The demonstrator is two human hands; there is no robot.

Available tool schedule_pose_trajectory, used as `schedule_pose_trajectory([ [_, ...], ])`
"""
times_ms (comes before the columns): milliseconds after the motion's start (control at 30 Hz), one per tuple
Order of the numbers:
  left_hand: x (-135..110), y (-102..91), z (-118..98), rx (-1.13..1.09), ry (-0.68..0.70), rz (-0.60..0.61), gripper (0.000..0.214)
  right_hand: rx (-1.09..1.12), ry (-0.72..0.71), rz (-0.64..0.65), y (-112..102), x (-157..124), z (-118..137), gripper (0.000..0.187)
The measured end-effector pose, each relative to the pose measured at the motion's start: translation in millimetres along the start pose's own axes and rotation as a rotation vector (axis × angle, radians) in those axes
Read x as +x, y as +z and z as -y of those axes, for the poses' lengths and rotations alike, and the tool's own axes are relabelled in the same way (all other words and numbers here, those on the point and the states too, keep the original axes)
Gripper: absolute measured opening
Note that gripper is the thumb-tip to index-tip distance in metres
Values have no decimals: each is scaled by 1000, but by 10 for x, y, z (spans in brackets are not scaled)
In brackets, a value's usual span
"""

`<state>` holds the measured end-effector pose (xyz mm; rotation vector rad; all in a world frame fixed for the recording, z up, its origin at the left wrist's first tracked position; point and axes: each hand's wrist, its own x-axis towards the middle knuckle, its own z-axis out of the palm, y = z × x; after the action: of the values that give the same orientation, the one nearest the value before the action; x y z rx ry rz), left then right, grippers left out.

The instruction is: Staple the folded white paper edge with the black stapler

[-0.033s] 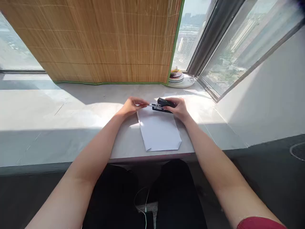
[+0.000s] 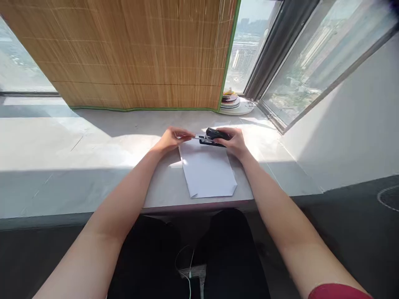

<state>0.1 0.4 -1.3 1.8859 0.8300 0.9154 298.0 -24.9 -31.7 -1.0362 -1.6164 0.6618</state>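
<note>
A white sheet of paper (image 2: 208, 172) with folded near corners lies on the pale window ledge (image 2: 93, 145). At its far edge sits a black stapler (image 2: 213, 133). My right hand (image 2: 235, 143) is closed around the stapler from the right. My left hand (image 2: 171, 139) pinches a thin silver strip (image 2: 195, 137) that sticks out of the stapler's left end. I cannot tell whether the strip is part of the stapler or a row of staples. Both forearms reach over the ledge's front edge.
A bamboo blind (image 2: 134, 54) hangs behind the ledge. A stack of plates (image 2: 231, 101) stands in the far right corner by the window frame (image 2: 274, 54). My dark-clad legs and a white cable (image 2: 187, 265) are below the ledge.
</note>
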Motion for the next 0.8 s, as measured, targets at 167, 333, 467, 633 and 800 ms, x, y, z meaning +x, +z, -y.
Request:
schedule_pose_trajectory([
  [167, 76, 72, 156, 5, 84, 64, 56, 100, -8, 158, 59, -18, 77, 43],
  [333, 158, 155, 306, 79, 174, 131, 49, 135, -58, 266, 202, -84, 242, 40],
  [467, 152, 109, 280, 151, 170, 40, 40, 114, -80, 143, 230, -79, 227, 40],
  [633, 213, 37, 365, 464, -16, -209, 33, -29, -71, -233, 92, -3, 119, 37],
  [800, 274, 65, 472, 679, -92, -105, 16, -285, 4, -426, -126, 50, -80, 33],
])
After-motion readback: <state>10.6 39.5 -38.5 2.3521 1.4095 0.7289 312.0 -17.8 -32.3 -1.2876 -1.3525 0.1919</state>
